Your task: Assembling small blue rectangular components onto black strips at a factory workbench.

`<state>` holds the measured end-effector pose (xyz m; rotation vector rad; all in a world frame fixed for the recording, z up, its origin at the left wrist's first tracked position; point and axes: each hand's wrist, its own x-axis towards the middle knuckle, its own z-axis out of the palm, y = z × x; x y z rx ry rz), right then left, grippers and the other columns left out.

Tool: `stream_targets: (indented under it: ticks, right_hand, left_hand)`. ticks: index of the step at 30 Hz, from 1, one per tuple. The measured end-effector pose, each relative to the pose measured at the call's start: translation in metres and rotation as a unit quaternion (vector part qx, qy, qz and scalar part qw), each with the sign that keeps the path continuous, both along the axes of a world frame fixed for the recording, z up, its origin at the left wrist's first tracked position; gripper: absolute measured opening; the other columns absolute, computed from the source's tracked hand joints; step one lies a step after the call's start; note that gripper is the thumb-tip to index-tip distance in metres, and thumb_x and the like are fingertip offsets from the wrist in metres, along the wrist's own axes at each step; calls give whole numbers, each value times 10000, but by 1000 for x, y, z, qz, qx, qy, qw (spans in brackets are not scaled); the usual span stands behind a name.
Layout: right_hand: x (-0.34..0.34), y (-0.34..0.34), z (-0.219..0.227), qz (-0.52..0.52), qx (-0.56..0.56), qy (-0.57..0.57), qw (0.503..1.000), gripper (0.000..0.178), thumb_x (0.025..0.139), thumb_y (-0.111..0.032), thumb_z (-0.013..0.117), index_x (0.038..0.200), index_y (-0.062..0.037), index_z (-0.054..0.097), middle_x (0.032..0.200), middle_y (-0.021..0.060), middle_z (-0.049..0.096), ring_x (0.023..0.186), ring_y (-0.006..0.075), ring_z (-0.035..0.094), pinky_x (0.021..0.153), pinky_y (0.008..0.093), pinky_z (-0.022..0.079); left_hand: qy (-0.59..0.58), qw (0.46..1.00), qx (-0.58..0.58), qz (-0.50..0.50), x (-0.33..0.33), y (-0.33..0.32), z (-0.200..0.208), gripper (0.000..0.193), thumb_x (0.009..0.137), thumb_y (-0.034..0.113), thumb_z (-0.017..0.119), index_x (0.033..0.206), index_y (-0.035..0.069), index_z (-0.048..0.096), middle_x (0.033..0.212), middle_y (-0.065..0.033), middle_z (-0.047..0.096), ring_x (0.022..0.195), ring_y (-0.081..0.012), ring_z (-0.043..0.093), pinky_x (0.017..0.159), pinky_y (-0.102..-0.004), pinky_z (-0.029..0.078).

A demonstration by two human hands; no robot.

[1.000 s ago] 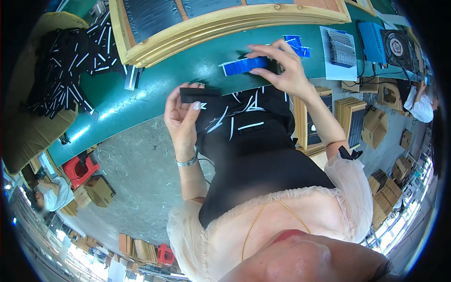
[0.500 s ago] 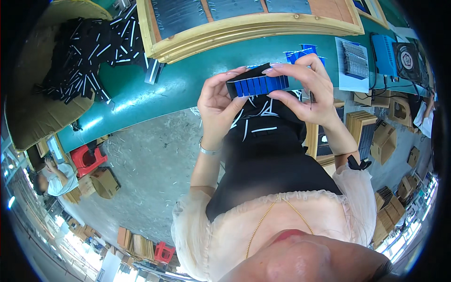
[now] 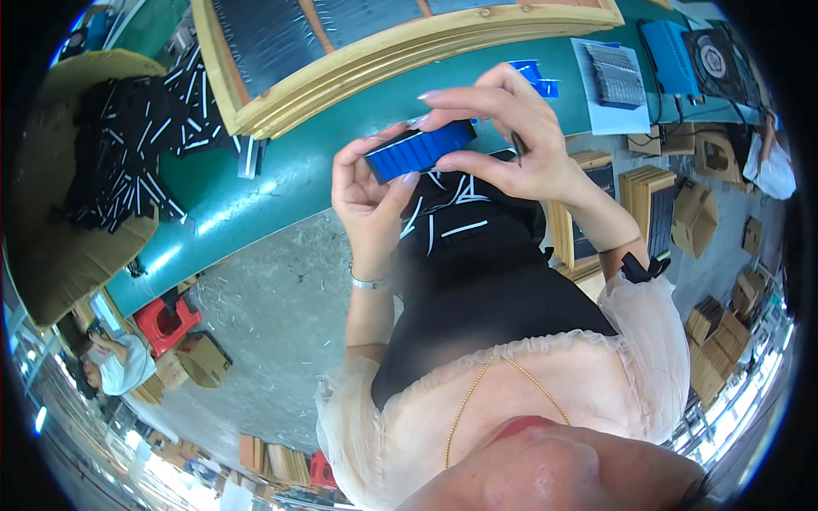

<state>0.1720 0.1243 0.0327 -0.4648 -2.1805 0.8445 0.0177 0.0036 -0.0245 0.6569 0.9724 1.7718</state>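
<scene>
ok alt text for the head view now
A person's left hand and right hand hold a small blue ribbed block with dark edges near a green worktable. Stacked pale wooden frames lie beyond; black pieces with white strips are heaped at left.

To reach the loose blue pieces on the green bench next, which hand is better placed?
Probably the right hand: it is closer to the loose blue pieces. The left hand is farther off, holding the left end of the blue block.

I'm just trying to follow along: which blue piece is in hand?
The segmented blue strip between the left hand and right hand; the other blue pieces lie on the green tabletop.
</scene>
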Motion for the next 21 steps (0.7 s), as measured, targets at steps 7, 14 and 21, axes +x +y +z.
stream_targets:
  ticks: [7,14,21]
  right_hand:
    - [1,-3,1,-12,-35,-4,999,588,649,-167,818,1208,-132,640,953,-40,712,758,173,468,719,268,449]
    - [1,-1,-1,3,-11,-4,1000,562,698,-173,816,1217,-83,621,939,-38,721,734,131,432,654,236,370]
    - [0,-1,-1,-1,-8,11,1000,568,680,-154,822,1210,-89,627,929,-49,720,726,125,427,586,227,351]
  left_hand:
    - [-19,1000,-5,1,1,1,0,507,781,-127,656,1213,40,449,1289,-206,526,1213,-262,520,999,-370,473]
    - [-22,1000,3,0,1,0,-3,510,779,-130,655,1212,41,447,1293,-208,523,1224,-264,511,1003,-374,470]
    - [-17,1000,10,-6,1,-2,-4,516,774,-132,657,1212,40,444,1292,-209,526,1228,-274,508,1017,-391,457]
